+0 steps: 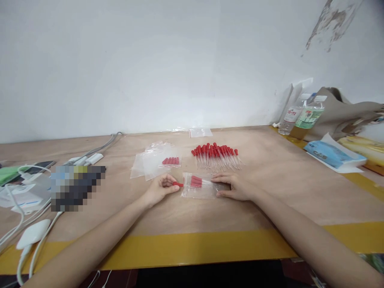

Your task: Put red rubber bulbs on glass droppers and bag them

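Note:
My left hand (162,188) pinches the red bulb of a dropper (178,184) at the open left end of a clear plastic bag (200,187). Several red-bulbed droppers (196,181) lie inside that bag. My right hand (232,187) rests flat on the bag's right end, fingers together, pressing it to the wooden table (270,192). Behind the bag lies a loose heap of red-bulbed glass droppers (216,155). To the left of the heap a filled bag of droppers (171,161) lies on a stack of empty clear bags (148,165).
More clear bags (200,132) lie by the wall. Two water bottles (301,114), a tissue pack (333,155) and a grey cloth bag (345,114) sit at the right. Cables, chargers (31,234) and a blurred item (76,188) crowd the left. Yellow tape (195,248) edges the table front.

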Demonstrator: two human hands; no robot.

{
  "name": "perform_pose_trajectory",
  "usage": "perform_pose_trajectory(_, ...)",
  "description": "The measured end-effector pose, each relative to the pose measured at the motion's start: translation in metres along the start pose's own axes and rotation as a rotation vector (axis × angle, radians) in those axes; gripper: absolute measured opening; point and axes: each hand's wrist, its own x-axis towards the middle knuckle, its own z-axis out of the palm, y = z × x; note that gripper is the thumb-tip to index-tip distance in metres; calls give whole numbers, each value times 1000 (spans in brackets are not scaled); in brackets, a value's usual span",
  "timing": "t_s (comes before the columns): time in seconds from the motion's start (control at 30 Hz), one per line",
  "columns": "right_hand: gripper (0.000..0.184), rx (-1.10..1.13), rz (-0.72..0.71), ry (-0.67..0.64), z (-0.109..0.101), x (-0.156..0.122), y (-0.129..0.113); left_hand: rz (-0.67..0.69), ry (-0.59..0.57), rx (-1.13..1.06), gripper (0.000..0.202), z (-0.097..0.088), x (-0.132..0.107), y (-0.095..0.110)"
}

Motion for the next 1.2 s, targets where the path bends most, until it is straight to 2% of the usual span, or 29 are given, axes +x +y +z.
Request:
perform_pose_trajectory(0.1, 50, -12, 2, 4, 0, 0, -1, 62, -119, 124, 25, -2, 2, 0)
perform_pose_trajectory(0.3, 51, 0, 7, 2, 0, 0, -1, 108, -333, 198, 27, -1, 6, 5)
perform_pose_trajectory(0.37, 51, -2, 9, 3, 0, 0, 0, 139, -331, 231, 25, -1, 10, 6)
perform_pose_trajectory(0.5, 51, 17, -1, 11, 0, 0, 1, 243, -253, 348, 18, -4, 17, 9)
perform_pose_trajectory(0.6, 52, 22, 10, 2, 1, 0, 1, 276, -313, 385, 16, -5, 17, 13)
perform_pose_trajectory(0.73, 52, 17, 20, 6, 1, 0, 1, 239, -399, 401, 18, 0, 14, 16)
perform_pose_trajectory(0.9, 52, 10, 13, 8, 0, 0, -1, 304, -345, 457, 13, 11, 12, 8)
perform_pose_trajectory(1.1, 51, 9, -3, 7, 0, 0, 0, 344, -98, 500, 24, 32, 6, 0)
perform_pose_trajectory(1.2, 51, 8, -11, 22, 2, 0, 2, 355, -64, 514, 25, 32, 7, -2)
